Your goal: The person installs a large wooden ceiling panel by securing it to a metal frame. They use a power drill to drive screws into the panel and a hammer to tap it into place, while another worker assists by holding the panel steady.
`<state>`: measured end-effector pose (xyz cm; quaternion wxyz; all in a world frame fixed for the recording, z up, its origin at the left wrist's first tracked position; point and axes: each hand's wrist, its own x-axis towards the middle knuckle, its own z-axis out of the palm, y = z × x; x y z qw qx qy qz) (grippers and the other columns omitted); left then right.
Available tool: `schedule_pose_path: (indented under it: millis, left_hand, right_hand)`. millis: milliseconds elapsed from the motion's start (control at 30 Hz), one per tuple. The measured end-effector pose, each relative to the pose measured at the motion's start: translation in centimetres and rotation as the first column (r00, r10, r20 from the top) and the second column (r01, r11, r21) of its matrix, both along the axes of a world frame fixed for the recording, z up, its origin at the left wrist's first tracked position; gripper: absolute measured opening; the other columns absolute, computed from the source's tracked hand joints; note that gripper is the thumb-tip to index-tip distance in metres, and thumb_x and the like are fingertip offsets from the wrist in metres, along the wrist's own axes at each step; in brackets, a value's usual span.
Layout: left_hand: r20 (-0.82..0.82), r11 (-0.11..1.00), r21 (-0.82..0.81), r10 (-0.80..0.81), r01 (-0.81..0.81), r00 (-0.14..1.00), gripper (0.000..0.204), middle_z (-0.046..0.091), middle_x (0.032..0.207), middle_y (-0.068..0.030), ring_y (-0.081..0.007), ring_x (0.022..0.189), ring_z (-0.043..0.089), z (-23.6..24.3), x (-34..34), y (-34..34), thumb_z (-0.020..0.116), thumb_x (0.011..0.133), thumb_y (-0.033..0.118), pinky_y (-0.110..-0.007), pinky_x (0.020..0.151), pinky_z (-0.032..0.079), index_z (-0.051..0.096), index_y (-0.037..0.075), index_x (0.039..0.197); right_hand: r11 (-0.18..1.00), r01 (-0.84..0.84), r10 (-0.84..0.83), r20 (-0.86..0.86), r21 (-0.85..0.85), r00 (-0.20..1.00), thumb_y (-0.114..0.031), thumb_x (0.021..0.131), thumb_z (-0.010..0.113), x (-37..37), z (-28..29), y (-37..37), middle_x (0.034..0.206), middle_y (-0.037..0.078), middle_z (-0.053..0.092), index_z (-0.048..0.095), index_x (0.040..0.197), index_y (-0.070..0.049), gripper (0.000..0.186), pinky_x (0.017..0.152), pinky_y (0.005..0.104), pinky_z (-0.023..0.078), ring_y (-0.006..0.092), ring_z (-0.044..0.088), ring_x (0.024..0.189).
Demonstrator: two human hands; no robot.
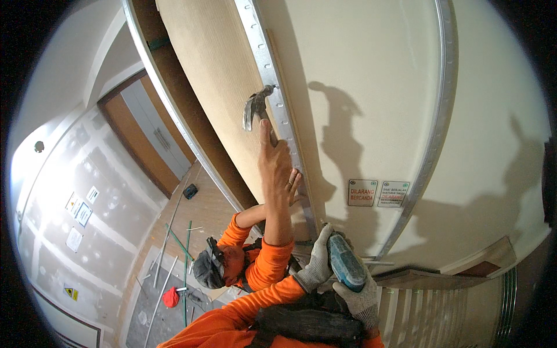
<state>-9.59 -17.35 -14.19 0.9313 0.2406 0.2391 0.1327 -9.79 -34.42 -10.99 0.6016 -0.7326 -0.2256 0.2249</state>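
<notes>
Low in the view, right of centre, the teal tool [348,262] sits between my two gloved hands, its long axis slanting from upper left to lower right. My left hand [315,268] is closed along its left flank, toward the upper end; my right hand [362,304] is wrapped at the lower end, some fingers hidden. The left is nearer the metal strip [282,119], so I judge any shift that way turns on this slant.
</notes>
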Motion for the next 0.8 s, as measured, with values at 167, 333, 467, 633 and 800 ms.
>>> schedule_pose_path:
  millis: [167, 333, 467, 633, 800]
  left_hand:
    - [-0.003, 1.000, 0.004, -0.023, 0.023, 1.000, 0.050, 0.063, 0.083, -0.0144, -0.0280, 0.074, 0.064, -0.8, 0.1, 0.6, 0.060, 0.091, 0.052, -0.042, 0.073, 0.056, 0.059, 0.003, 0.097]
    - [-0.036, 0.999, 0.018, 0.047, -0.046, 0.998, 0.049, 0.062, 0.081, -0.0142, -0.0277, 0.072, 0.064, -0.2, 0.1, 0.3, 0.060, 0.091, 0.051, -0.042, 0.072, 0.056, 0.060, 0.003, 0.096]
    - [-0.058, 0.998, 0.033, 0.056, -0.055, 0.997, 0.048, 0.063, 0.081, -0.0136, -0.0272, 0.072, 0.064, 0.0, -0.1, 0.3, 0.061, 0.091, 0.051, -0.042, 0.072, 0.056, 0.059, 0.003, 0.097]
    - [-0.054, 0.998, 0.023, 0.054, -0.053, 0.997, 0.044, 0.064, 0.080, -0.0123, -0.0270, 0.070, 0.064, 0.2, 0.1, 0.3, 0.059, 0.092, 0.048, -0.041, 0.069, 0.057, 0.060, 0.005, 0.097]
    - [-0.052, 0.998, 0.004, 0.064, -0.064, 0.997, 0.042, 0.066, 0.077, -0.0113, -0.0272, 0.065, 0.065, 0.1, 0.2, 0.3, 0.056, 0.093, 0.048, -0.041, 0.064, 0.057, 0.062, 0.007, 0.093]
  right_hand:
    - [1.000, -0.002, 0.002, 0.008, 0.028, 1.000, -0.030, 0.068, 0.080, 0.2, -0.7, 0.2, 0.124, 0.019, 0.062, 0.047, 0.138, 0.002, 0.083, 0.099, 0.0367, 0.046, 0.0257, 0.061, 0.113]
    - [1.000, -0.010, 0.010, 0.009, 0.015, 1.000, -0.033, 0.068, 0.079, 0.1, -0.3, 0.3, 0.124, 0.020, 0.061, 0.046, 0.138, 0.002, 0.085, 0.099, 0.0371, 0.047, 0.0264, 0.061, 0.113]
    - [0.998, -0.013, 0.014, 0.019, -0.064, 1.000, -0.034, 0.068, 0.078, 0.1, 0.0, 0.3, 0.125, 0.020, 0.061, 0.045, 0.139, 0.002, 0.086, 0.098, 0.0374, 0.047, 0.0262, 0.061, 0.113]
    - [0.996, -0.023, 0.025, 0.024, -0.082, 0.999, -0.033, 0.068, 0.078, 0.5, -0.2, 0.4, 0.125, 0.020, 0.061, 0.045, 0.139, 0.002, 0.086, 0.098, 0.0368, 0.046, 0.0258, 0.061, 0.113]
    - [1.000, -0.021, 0.020, -0.050, -0.011, 0.999, -0.031, 0.068, 0.079, 0.2, 0.0, 0.3, 0.126, 0.020, 0.061, 0.046, 0.139, 0.002, 0.084, 0.098, 0.0362, 0.046, 0.0252, 0.061, 0.113]
